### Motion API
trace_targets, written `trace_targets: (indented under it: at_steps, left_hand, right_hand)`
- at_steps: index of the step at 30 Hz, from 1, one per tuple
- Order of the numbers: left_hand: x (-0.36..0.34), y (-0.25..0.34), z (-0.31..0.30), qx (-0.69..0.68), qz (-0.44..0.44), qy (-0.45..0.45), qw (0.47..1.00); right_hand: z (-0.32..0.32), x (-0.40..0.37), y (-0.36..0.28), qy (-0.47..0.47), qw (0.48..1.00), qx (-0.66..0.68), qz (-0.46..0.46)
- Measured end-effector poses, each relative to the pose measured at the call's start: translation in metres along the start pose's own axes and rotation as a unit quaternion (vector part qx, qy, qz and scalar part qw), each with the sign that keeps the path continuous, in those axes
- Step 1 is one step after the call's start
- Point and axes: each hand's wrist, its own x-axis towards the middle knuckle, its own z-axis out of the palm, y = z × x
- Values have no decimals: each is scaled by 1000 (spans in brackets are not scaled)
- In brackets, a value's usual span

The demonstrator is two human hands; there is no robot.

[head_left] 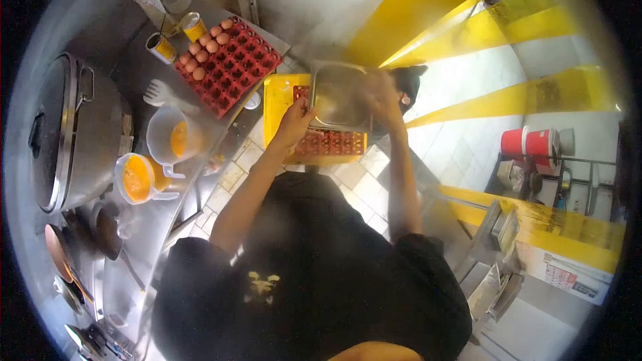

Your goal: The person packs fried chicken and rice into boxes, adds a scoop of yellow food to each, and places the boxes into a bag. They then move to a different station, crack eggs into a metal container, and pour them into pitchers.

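A rectangular metal pan [338,97] is held up in front of me, over a yellow crate [277,93]. My left hand [295,124] is closed on the pan's near left side, thumb over the rim. At the pan's right side is my right hand [382,99], smeared by motion; whether it grips the rim or only touches it cannot be made out. Below the pan, part of a red egg tray [334,143] shows in the crate.
On the steel counter [210,10] to my left sits a red egg tray [234,70] with several brown eggs [198,53]. Nearer stand two jugs of orange liquid [137,177], a large lidded pot [93,130] and pans [107,230]. Yellow plastic strips [428,13] hang at the right.
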Motion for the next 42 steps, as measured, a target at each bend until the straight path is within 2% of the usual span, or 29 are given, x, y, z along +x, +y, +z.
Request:
trace_targets:
  at_steps: [1,3,4,8,9,11,13,17,19,22,26,28,29,31,32,33,34,35,37,39,40,41,42]
  left_hand:
    - [-5,5,6,-3,-2,2,1000]
    - [-10,20,15,-92,-40,-6,995]
    - [-7,14,13,-73,-45,-11,996]
    - [-6,6,16,-88,-45,-3,995]
    - [-2,-1,15,-50,-26,0,998]
    - [-7,11,18,-15,-6,6,1000]
    - [-16,23,22,-101,-39,7,994]
    - [-14,15,17,-94,-51,14,994]
    - [-13,12,16,-79,-60,24,995]
    - [-12,8,15,-132,-41,24,990]
    - [-7,-3,11,-65,-13,49,997]
    - [-10,4,12,-162,-75,32,983]
    - [-9,3,12,-160,-77,32,984]
    - [-7,-1,9,-146,-84,41,985]
    - [-8,0,9,-151,-75,39,985]
    - [-9,-1,9,-149,-77,34,985]
    - [-12,2,9,-138,-89,66,984]
    - [-15,3,9,-126,-101,100,982]
    - [-22,-6,3,-121,-99,109,982]
    - [-30,-7,1,-114,-94,121,982]
    - [-37,-3,4,-113,-104,157,976]
    - [-44,-3,5,-112,-113,195,968]
    - [-52,-6,5,-109,-114,199,967]
  right_hand:
    - [5,1,0,-4,1000,0,1]
    - [18,10,0,-131,991,38,-8]
    - [44,20,60,-186,969,-114,-119]
    - [71,27,69,-198,949,-188,-160]
    - [74,30,66,-232,944,-211,-107]
    - [76,34,59,-268,933,-233,-56]
    - [77,34,55,-272,928,-251,-49]
    - [82,37,68,-275,927,-249,-51]
    - [82,41,73,-244,933,-238,-112]
    - [62,51,35,-211,923,-281,-155]
    - [47,64,19,-214,897,-350,-165]
    - [43,61,20,-212,910,-298,-194]
    - [42,59,23,-211,914,-281,-203]
    - [39,52,38,-186,941,-140,-247]
    - [33,49,31,-183,942,-141,-242]
    - [25,42,25,-112,975,-62,-181]
    - [18,36,21,-38,992,18,-117]
    - [11,30,29,-35,993,18,-114]
    - [-2,16,69,107,985,95,92]
    - [3,2,204,128,985,9,113]
    - [-2,-11,270,86,990,-43,107]
    - [-3,-12,310,81,965,63,240]
    - [-4,-13,350,99,911,159,368]
